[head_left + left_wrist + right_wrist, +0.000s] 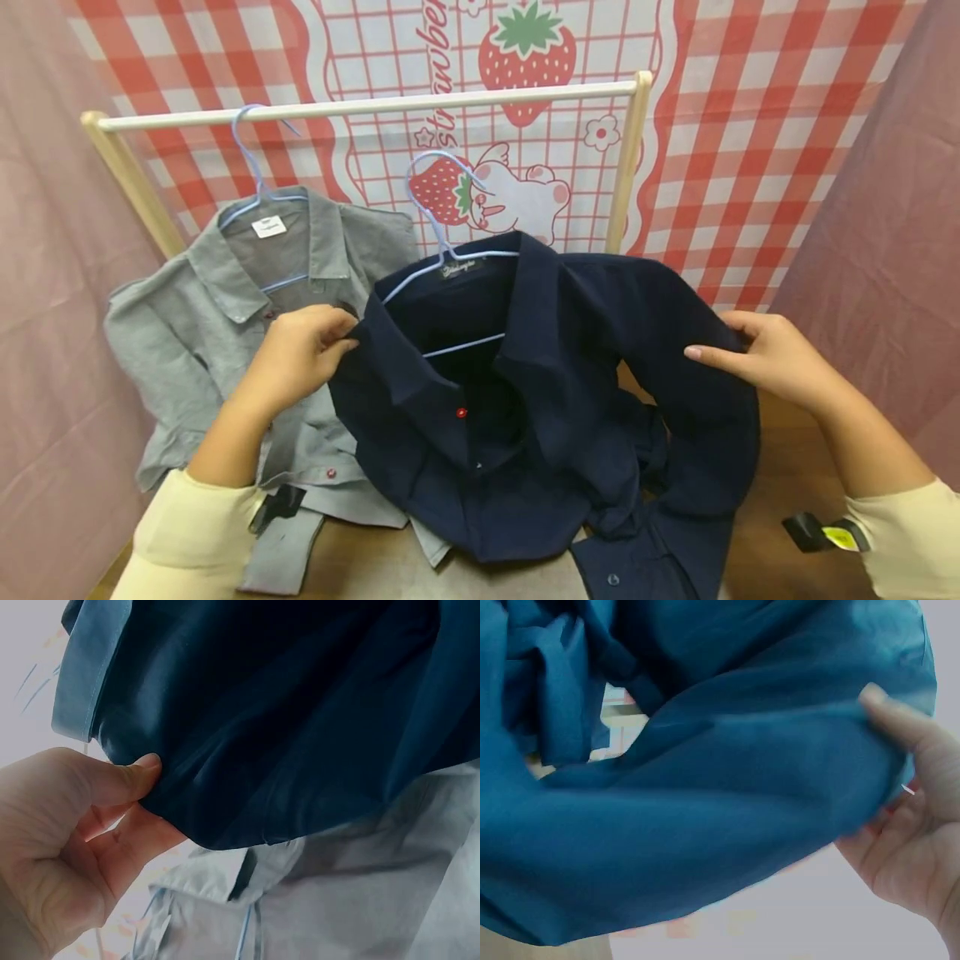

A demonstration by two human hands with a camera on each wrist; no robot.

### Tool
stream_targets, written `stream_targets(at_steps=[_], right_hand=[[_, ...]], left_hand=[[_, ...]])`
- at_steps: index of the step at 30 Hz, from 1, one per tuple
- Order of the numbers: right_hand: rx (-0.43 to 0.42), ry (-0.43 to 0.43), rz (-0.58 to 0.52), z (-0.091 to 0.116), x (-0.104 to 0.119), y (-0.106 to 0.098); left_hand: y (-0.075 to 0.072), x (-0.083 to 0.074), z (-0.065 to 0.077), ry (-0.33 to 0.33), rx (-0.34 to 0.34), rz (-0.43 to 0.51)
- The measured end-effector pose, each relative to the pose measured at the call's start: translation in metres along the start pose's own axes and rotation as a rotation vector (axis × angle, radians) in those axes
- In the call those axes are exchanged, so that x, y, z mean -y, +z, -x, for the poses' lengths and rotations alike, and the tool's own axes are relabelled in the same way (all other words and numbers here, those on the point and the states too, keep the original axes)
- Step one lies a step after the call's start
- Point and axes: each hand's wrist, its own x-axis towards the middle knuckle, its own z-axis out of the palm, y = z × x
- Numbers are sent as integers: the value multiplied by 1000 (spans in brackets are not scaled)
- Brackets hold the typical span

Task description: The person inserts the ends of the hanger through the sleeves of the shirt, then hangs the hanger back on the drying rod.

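Note:
A navy button-up shirt [487, 492] with a red button at its neck is on a pale blue hanger [442, 242], held up in front of the rack. The hanger's hook stands apart from the rod. My left hand [303, 354] pinches the shirt's shoulder on the left side; the left wrist view shows thumb and fingers on the navy cloth [270, 765]. On the other side my right hand [780, 362] holds the sleeve [675, 333] between thumb and fingers, also seen in the right wrist view with the sleeve cloth [727, 795] draping down.
A grey shirt [165, 350] hangs on another blue hanger [258, 175] at the left of the white rod [375, 106]. Wooden posts [630, 167] carry the rod. Behind is a red checked cloth with strawberries [528, 58]. Pink curtains [52, 292] flank both sides, above a brown tabletop [795, 467].

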Motion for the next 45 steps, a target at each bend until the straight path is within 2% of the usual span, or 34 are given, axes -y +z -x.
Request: stream_targets(at_steps=[5,13,22,38,45], right_hand=[[25,36,-89,1,-4,-3],[54,29,-186,-2,-11,0],[118,-66,-334,-7,-15,4],[188,-21,-238,-12,-15,17],[220,26,-182,-19,-15,25]], left_hand=[[-14,5,1,-3,-43,-24],[-31,10,1,1,-26,-60],[-46,24,3,-68,-47,-114],[-75,53,13,-209,-46,-218],[-90,61,14,-316,-64,-265]])
